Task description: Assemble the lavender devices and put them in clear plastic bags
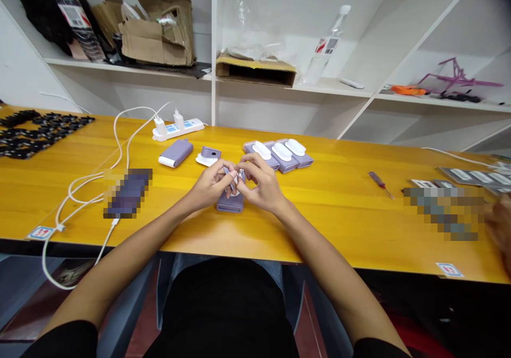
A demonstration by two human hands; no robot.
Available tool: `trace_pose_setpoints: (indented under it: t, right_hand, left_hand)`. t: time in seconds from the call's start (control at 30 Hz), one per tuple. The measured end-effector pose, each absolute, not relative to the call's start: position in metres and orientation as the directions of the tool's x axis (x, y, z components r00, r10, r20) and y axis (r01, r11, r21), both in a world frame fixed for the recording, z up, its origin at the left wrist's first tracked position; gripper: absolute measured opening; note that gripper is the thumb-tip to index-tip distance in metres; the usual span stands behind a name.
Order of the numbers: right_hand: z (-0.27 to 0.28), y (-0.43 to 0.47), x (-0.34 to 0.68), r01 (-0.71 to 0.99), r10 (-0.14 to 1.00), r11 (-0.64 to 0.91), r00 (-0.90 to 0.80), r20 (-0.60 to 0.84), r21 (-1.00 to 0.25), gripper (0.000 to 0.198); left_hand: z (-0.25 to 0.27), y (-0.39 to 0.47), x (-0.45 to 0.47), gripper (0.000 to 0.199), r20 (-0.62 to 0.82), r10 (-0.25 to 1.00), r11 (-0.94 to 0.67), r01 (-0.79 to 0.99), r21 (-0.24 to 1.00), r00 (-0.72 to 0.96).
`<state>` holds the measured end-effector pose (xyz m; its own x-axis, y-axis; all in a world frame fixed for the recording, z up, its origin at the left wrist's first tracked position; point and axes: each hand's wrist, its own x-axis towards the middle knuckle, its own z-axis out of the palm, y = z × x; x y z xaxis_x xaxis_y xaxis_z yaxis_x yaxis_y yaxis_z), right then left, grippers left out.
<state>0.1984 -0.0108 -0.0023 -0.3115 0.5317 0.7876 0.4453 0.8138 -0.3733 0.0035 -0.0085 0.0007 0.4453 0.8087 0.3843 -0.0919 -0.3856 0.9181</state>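
Observation:
My left hand (213,186) and my right hand (261,183) meet at the middle of the table, fingertips pinched together. Between them is a small purple-and-white part (240,174), mostly covered by the fingers; its exact kind cannot be made out. Directly below the hands a flat purple case (230,205) lies on the table, its upper end hidden. Just beyond my left hand sits a purple piece with a dark opening (211,153) on a white oval base. Behind my right hand several purple cases (286,160) with white oval pieces on top lie side by side.
A purple-and-white block (175,153), a power strip (178,129), looping white cables (72,188) and a blurred phone (130,193) lie leftward. To the right are a screwdriver (380,184) and another person's hand (500,219). Shelves hold a cardboard box (157,41) and a bottle (326,47).

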Motion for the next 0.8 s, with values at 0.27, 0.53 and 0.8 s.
trace_pose_setpoints:
  t: [0.27, 0.53, 0.8]
  right_hand:
    - [-0.0052, -0.0138, 0.1929, 0.418, 0.532, 0.822, -0.322, 0.783, -0.387, 0.015]
    - [-0.0113, -0.0085, 0.1913, 0.512, 0.431, 0.829, -0.327, 0.841, -0.226, 0.018]
    - [-0.0113, -0.0089, 0.1938, 0.523, 0.489, 0.806, -0.327, 0.808, -0.276, 0.027]
  left_hand:
    - [-0.0048, -0.0045, 0.0030, 0.033, 0.384, 0.821, -0.399, -0.056, 0.915, 0.423]
    - [-0.0034, -0.0047, 0.0054, 0.035, 0.379, 0.829, -0.385, -0.073, 0.920, 0.410]
    - [-0.0061, -0.0030, 0.0032, 0.020, 0.398, 0.842, -0.431, 0.010, 0.902, 0.363]
